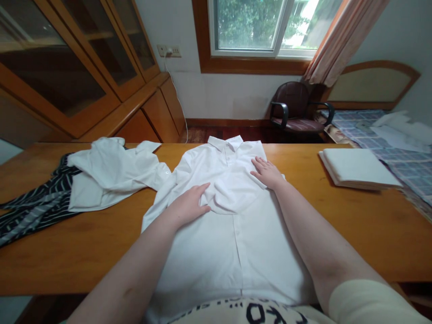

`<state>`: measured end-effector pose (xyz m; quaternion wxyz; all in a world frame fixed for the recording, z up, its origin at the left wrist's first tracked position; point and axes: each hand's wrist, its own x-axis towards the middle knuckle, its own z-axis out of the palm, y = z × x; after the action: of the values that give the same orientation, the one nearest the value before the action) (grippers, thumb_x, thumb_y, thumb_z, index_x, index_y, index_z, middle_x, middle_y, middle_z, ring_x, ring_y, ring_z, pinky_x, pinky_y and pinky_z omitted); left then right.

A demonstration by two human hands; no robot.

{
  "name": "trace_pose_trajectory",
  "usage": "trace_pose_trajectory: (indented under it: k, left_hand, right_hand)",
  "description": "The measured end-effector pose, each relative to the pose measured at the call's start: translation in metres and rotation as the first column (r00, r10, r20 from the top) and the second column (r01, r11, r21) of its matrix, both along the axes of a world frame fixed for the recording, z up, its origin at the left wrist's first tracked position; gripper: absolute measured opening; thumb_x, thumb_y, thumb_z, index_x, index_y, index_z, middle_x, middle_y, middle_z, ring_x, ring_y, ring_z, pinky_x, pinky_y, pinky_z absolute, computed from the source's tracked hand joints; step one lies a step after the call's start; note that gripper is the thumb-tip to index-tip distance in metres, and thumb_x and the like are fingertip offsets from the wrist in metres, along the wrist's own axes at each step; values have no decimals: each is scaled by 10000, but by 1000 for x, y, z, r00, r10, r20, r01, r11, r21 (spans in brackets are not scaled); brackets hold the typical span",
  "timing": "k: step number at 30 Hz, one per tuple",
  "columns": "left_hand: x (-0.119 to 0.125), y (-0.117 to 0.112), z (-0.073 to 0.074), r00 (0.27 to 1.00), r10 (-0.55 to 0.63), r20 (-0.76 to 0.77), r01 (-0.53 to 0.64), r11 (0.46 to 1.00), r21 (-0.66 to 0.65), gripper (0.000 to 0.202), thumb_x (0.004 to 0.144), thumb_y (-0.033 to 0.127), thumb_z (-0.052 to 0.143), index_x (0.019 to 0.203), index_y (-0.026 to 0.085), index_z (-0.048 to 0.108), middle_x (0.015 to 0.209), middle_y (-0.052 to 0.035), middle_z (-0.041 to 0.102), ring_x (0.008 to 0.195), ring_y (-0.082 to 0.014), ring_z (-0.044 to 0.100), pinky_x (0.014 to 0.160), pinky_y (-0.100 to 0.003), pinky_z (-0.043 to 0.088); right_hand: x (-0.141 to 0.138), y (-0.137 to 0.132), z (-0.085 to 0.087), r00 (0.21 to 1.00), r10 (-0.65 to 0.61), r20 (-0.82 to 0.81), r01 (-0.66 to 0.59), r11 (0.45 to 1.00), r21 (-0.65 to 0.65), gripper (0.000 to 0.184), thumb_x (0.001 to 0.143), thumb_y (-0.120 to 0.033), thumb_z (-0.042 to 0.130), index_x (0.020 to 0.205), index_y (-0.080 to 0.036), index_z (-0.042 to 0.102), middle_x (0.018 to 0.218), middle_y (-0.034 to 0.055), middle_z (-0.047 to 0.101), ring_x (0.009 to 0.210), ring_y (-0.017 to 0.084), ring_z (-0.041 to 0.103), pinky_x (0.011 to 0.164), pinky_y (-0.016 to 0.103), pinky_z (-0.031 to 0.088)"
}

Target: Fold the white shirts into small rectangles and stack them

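A white collared shirt (205, 261) lies front up on the wooden table, its collar at the far edge and its hem near my body. Across its chest a sleeve or loose piece of cloth is folded over and bunched up in the middle. My left hand (193, 204) rests at the left of that bunched cloth, thumb and fingers apart. On the shirt's right side, near the shoulder, my right hand (266, 172) lies flat with its fingers spread. Neither hand grips the cloth.
On the left of the table (111, 252) lie a crumpled white shirt (114, 173) and a black striped garment (43, 202). A flat white stack (359, 166) sits at the right. Beyond are an armchair (297, 108), a bed (381, 130) and a glass-doored cabinet (111, 90).
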<state>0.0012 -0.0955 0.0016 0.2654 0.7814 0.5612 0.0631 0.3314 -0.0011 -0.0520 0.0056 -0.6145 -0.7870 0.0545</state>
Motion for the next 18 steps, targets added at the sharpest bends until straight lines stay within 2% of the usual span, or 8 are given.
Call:
trace_pose_trajectory:
  k: [2,5,8,11,14,18]
  left_hand:
    - [-8,-10,2,993,119,-8,-119,993,-13,683,748,369,581,1392,195,431,1357,-101,535,1200,-261,530,983,-340,397]
    - [-17,-22,8,967,254,1,-253,965,-62,446,792,360,503,1202,204,582,1116,-74,672,1017,-247,627,853,-327,455]
    - [-26,-32,11,933,357,30,-353,931,-95,388,798,395,497,1122,223,622,992,-42,696,914,-233,648,786,-310,471]
    - [-36,-40,8,898,432,84,-424,900,-98,411,789,423,510,1138,241,628,1043,-28,690,946,-227,640,802,-300,479]
    - [-44,-45,4,862,476,177,-464,880,-105,471,772,407,526,1210,253,602,1155,-27,662,1056,-229,609,880,-306,470]
    - [-56,-52,5,797,516,312,-457,855,-247,642,734,417,568,1348,243,495,1283,-54,600,1161,-239,567,919,-317,471]
  right_hand:
    - [-1,0,0,1000,-1,-8,1,1000,6,664,939,-546,312,1491,-176,296,1557,80,234,1429,223,216,1148,407,211]
    - [-1,-1,0,1000,-3,-16,3,1000,8,663,938,-544,314,1488,-172,304,1556,82,238,1428,222,219,1148,405,209]
    - [-1,-1,0,1000,-6,-24,6,1000,11,664,937,-546,316,1486,-173,307,1556,80,238,1427,225,221,1150,406,206]
    - [0,-1,-1,999,-8,-32,9,1000,12,663,934,-548,320,1484,-178,311,1555,79,243,1426,227,225,1150,403,205]
    - [0,-1,-1,999,-3,-37,4,1000,17,659,933,-545,326,1483,-182,314,1553,81,247,1424,229,230,1150,405,206]
    - [0,-1,-1,999,-2,-43,3,1000,25,661,931,-541,335,1480,-173,321,1551,86,253,1422,231,237,1150,408,207]
